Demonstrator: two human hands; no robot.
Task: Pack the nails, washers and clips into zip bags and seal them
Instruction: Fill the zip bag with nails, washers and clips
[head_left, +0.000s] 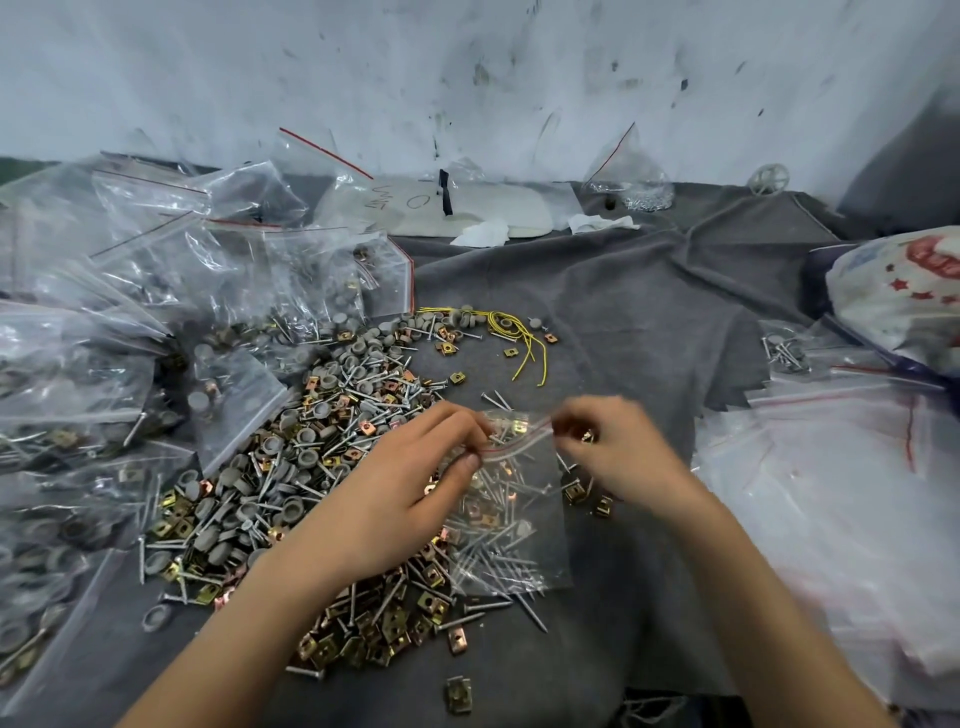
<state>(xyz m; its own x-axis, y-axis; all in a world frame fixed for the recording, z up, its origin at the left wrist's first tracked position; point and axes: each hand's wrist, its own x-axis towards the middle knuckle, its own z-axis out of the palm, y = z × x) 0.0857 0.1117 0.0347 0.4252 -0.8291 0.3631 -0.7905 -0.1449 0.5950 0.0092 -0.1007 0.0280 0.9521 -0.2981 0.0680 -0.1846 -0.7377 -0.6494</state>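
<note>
Our left hand (410, 499) pinches the left corner of the zip bag (519, 514) at its red-lined mouth, and our right hand (618, 457), blurred, apparently pinches the right. The mouth runs across between them. The bag, nails (498, 564) inside, trails toward us on the cloth (623, 322).

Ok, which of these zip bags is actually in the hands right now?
The small zip bag at centre: left hand and right hand pinch its red-striped mouth. The piled bags either side lie untouched.
</note>
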